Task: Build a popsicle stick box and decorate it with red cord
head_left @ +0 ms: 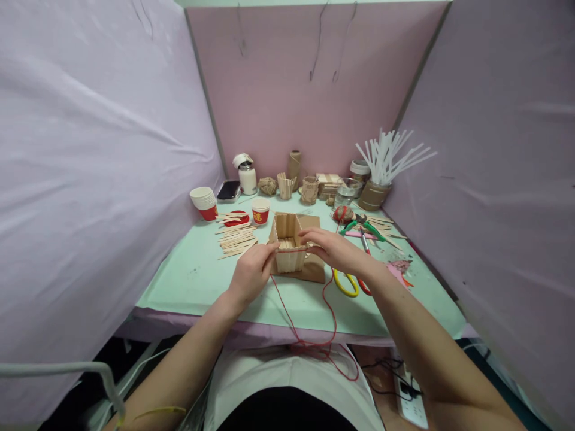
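An open-topped box of wooden craft sticks [290, 261] stands on a piece of brown cardboard [314, 272] in front of me. Red string [291, 251] runs straight across its front face just below the rim. At the front left corner my left hand [254, 267] pinches the string, fingertips against the box. My right hand [330, 246] has its fingers bent over the right wall and its thumb at the front right corner, where the string meets it. Loose string hangs from both hands over the table edge into my lap. The right fingertips are partly hidden.
Craft sticks [236, 240] lie left of the box, near a red-and-white paper cup [260, 211]. To the right are yellow-and-red-handled scissors [345, 284], green-handled pliers [374, 231] and a ball of string [343, 214]. Jars and white strips [387, 158] stand at the back.
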The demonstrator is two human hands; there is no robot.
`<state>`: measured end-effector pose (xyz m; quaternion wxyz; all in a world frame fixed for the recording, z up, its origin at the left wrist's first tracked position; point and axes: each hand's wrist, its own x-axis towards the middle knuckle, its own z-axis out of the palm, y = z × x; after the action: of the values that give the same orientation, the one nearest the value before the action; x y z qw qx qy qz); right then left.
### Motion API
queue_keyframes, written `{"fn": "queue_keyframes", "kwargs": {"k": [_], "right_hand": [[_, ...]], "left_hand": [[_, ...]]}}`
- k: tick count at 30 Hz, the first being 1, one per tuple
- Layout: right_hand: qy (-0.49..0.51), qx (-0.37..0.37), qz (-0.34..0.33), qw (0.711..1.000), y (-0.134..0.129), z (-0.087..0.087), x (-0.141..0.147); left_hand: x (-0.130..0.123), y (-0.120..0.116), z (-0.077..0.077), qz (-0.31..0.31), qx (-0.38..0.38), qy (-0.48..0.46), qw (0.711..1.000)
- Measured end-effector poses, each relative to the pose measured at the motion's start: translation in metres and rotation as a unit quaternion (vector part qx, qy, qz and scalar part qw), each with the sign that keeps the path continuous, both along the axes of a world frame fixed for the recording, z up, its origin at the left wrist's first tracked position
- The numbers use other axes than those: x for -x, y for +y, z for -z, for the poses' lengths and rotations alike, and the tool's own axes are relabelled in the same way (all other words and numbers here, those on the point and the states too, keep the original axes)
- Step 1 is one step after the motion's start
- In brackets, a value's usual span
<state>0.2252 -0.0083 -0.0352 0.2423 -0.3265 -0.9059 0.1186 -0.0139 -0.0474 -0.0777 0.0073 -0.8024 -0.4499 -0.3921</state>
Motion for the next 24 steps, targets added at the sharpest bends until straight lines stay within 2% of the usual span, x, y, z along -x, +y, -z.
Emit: {"fn": "queue_keyframes", "kwargs": {"k": [13,24], "right_hand": [[-0.007,0.001,0.007,1.000,-0.0046,-0.0055,0.0028],[0.019,0.011,-0.009,1.000,-0.0044,0.0021,0.0013]], "left_hand": [[0.0010,0.0035,0.0046,0.007,-0.007,-0.009,1.000],[0.0057,0.0086,0.0068,0.032,-0.020,-0.006,0.999]]}}
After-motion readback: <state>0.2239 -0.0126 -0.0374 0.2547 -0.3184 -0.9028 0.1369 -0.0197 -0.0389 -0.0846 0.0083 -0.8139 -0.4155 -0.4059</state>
